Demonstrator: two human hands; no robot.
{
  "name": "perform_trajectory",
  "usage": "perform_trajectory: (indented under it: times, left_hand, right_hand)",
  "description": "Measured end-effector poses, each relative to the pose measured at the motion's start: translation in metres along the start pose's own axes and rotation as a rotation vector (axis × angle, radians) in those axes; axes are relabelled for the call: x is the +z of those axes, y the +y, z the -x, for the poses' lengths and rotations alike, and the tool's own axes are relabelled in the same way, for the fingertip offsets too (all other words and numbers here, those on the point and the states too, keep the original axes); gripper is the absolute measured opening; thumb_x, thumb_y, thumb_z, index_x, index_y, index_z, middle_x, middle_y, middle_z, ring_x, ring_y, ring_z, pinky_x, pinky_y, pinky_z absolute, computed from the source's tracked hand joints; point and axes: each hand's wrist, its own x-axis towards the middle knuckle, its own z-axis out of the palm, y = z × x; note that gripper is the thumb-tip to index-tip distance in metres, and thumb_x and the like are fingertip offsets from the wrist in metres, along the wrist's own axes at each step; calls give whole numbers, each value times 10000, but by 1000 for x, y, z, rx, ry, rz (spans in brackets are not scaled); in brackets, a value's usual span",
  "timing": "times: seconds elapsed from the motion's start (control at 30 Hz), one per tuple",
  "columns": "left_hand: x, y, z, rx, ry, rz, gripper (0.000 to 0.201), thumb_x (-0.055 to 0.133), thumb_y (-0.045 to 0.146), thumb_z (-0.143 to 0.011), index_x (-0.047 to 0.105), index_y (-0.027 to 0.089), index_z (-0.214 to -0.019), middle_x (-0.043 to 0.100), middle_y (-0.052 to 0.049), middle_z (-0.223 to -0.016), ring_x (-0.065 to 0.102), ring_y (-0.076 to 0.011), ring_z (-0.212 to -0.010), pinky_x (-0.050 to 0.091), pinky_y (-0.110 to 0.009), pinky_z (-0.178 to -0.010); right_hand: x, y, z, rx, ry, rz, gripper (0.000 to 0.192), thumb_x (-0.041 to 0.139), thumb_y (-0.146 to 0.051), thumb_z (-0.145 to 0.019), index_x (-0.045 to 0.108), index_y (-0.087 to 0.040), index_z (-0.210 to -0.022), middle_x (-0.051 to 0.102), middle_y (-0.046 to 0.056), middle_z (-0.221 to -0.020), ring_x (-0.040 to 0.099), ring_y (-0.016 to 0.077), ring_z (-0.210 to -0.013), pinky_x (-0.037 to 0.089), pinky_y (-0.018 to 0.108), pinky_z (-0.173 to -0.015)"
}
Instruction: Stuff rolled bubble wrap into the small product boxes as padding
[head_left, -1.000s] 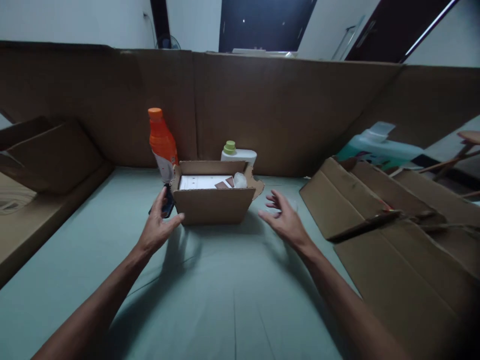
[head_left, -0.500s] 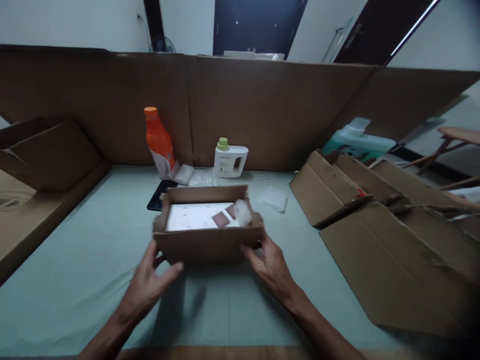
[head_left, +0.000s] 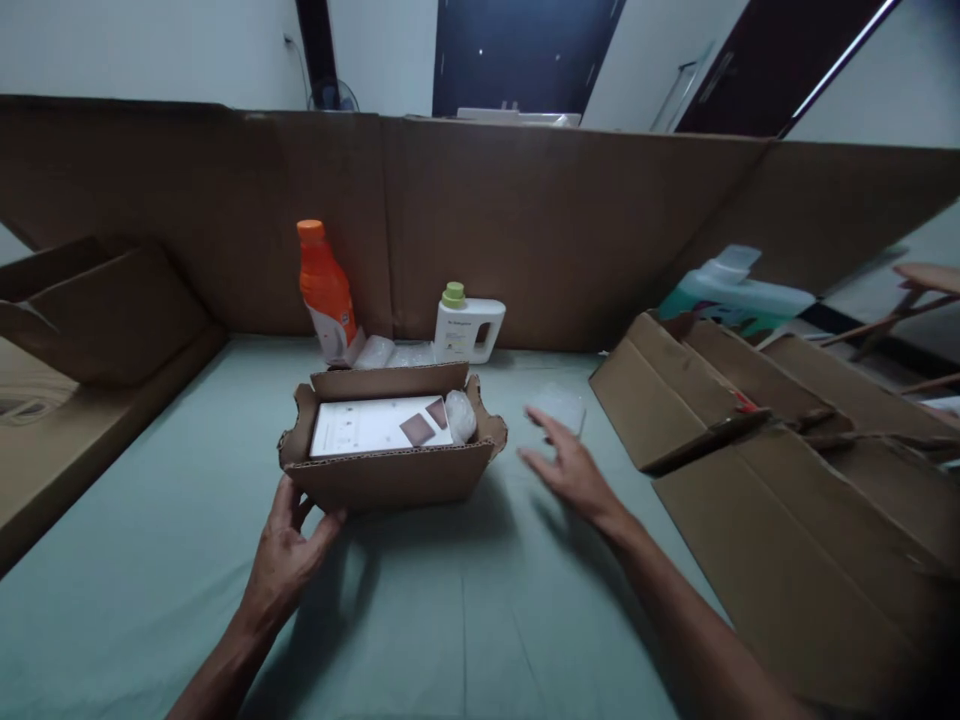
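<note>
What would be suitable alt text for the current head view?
A person's left hand touches the near left corner of an open cardboard box holding a white package; the right hand is open, apart from the box. Behind stand an orange bottle and a white bottle.

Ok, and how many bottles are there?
3: an orange bottle at back left, a white bottle at back centre, a teal bottle behind cardboard boxes at right. Others may be hidden.

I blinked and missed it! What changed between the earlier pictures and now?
The open cardboard box came closer to the person and a little left. The left hand touches its near left corner. The right hand held its other end, then let go and moved right. The orange bottle and white green-capped jug stayed put.
</note>
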Motion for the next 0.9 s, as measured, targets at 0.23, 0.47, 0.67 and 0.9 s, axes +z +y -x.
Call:
perform_trajectory:
  times: [0.23,0.47,0.67,0.9]
  left_hand:
    - [-17,-32,14,-115,103,-8,889,747,608,-742,379,311,-1494,549,-138,-1472,598,-363,-1284,522,-540,-1061]
    - [-15,-35,27,-105,92,-65,767,683,578,-837,382,333,-1499,554,-116,-1482,552,-351,-1352,494,-540,-1103]
    - [-19,-37,24,-61,71,-61,781,717,503,-829,367,347,-1510,442,-107,-1570,459,-363,-1426,493,-547,-1109]
    - [-12,-24,4,-52,-36,-18,778,729,454,-810,386,292,-1488,530,-113,-1459,474,-329,-1405,492,-485,-1108]
  right_hand:
    - [-8,57,-58,192,120,57,244,599,-310,-800,766,-200,-939,757,150,-1012,676,342,-1042,513,495,-939]
    - [33,-41,-143,-108,-5,-306,401,634,-340,-838,713,-221,-1213,718,58,-1235,675,229,-1079,531,384,-953]
    - [15,-49,-109,-86,-46,-483,411,558,-456,-934,711,-183,-1200,723,113,-1233,681,253,-1113,535,448,-978]
    - [36,-82,20,60,-194,-806,655,366,-663,-990,526,-238,-1462,563,91,-1493,482,265,-1415,358,478,-1197]
